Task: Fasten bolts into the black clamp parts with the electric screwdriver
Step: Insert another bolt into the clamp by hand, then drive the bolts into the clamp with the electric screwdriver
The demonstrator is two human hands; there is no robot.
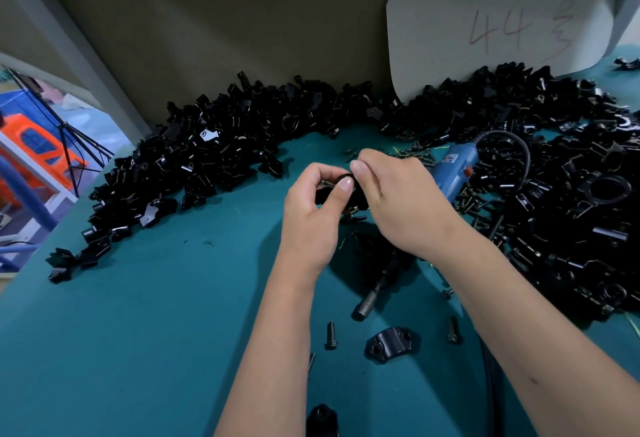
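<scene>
The black clamp part [341, 190] is up off the green table [156, 332], near the middle, held between the person's two hands. Most of it is hidden by fingers, so only a dark curved edge shows.

The left hand [311, 214] has its fingers curled around the left side of the part, and its thumb presses on the front. The right hand [398, 201] comes in from the other side. Its thumb and first fingers are pinched close together at the top of the part. What they pinch is too small and too hidden to tell.

Under the right hand lies the electric screwdriver [453, 173]. Its blue body points away toward the back right, and its metal tip [363, 306] sticks out below the wrist, resting on the table. A black cord [512, 145] loops out of the blue end.

Near the tip lie two loose bolts [330, 334] and another clamp piece [391, 344] with two holes, all apart from each other. One more black piece [322, 417] sits at the bottom edge.

Farther out, a big pile of black parts [207, 159] bends around the back of the table from left to right. A white card [495, 20] with red writing leans against the wall behind the pile.
</scene>
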